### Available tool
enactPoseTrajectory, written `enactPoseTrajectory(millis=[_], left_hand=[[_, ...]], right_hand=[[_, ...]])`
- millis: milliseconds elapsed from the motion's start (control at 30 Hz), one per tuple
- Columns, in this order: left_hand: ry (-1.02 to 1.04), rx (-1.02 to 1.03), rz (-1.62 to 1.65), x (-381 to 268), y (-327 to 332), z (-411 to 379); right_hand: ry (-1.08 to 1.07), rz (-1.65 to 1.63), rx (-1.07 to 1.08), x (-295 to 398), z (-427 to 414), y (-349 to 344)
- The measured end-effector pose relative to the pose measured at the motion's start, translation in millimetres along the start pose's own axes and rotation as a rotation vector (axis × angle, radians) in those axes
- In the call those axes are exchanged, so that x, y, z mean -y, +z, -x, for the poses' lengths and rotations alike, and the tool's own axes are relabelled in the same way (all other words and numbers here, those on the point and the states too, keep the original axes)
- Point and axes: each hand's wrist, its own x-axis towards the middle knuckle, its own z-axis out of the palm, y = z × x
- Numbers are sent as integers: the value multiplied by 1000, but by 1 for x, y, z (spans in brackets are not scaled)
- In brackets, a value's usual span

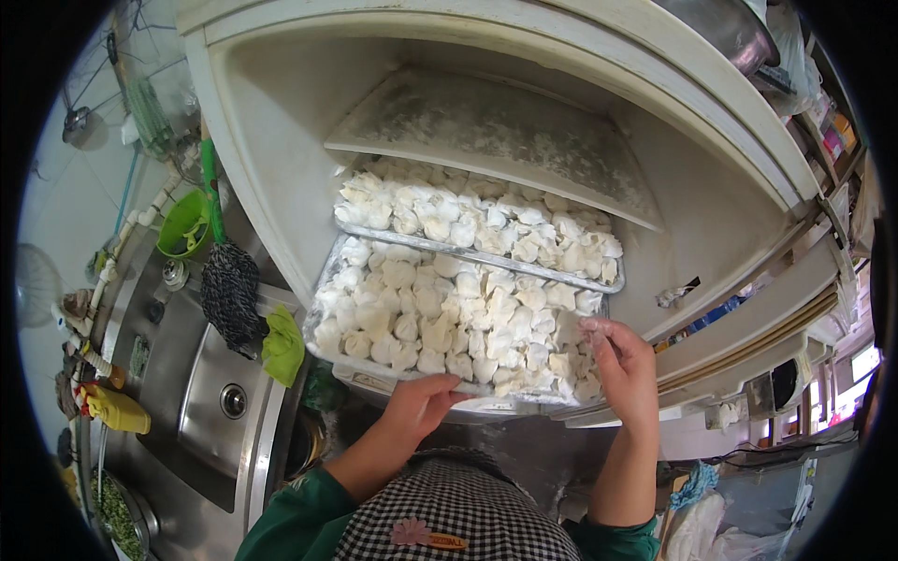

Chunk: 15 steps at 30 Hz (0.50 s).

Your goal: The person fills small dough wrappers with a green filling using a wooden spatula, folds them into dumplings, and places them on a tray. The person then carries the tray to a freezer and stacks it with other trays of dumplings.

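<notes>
A metal tray (pixel 312 335) full of floury folded dumplings (pixel 400 308) juts out over the front edge of a white cabinet. My left hand (pixel 424 403) grips its near rim, thumb on top and fingers beneath. At the tray's right end is my right hand (pixel 621 357), its fingertips bent in and dusted with flour beside the dumplings. Whether a dumpling is between those fingers is unclear. Behind lies a second metal tray (pixel 477 256), heaped with more floury dumplings (pixel 484 217) and partly under a shelf.
The flour-dusted shelf (pixel 484 126) hangs over the back tray inside the white cabinet (pixel 273 126). To the left, a steel sink (pixel 217 421) has a green cloth (pixel 283 347) on its edge. A mop head (pixel 228 291), green basket (pixel 186 224) and yellow bottle (pixel 119 409) are nearby.
</notes>
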Motion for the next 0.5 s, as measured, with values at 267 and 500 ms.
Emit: enactPoseTrajectory(millis=[267,500], left_hand=[[14,-45,35,-23,5,-72],[11,-77,-6,-34,1,-114]], right_hand=[[-86,-5,-44,4,29,-11],[-75,-4,-53,1,44,-16]])
